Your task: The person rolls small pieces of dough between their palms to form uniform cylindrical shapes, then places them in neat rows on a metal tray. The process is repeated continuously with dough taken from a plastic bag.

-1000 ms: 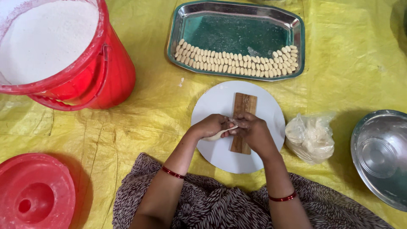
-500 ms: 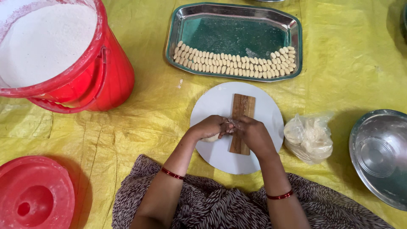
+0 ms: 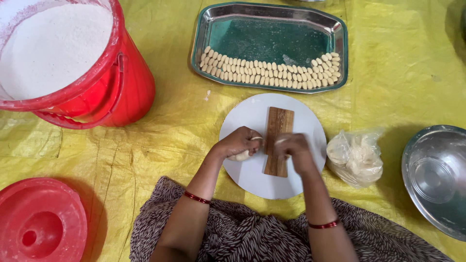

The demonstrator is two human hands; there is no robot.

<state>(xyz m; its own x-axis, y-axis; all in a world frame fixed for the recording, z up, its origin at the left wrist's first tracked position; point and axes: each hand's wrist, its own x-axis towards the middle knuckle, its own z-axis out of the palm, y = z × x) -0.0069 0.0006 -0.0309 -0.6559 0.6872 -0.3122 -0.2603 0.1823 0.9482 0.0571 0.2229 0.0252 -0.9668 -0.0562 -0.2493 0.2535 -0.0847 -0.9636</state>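
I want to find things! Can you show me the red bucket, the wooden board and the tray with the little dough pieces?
red bucket (image 3: 128, 90): head view, on its outer red wall.
wooden board (image 3: 280, 121): head view, on its bare upper part.
tray (image 3: 272, 36): head view, on its bare floor above the dough pieces.

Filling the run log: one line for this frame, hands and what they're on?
left hand: holds dough lump | right hand: on ridged wooden board | board on white plate | tray: rows of shaped pieces
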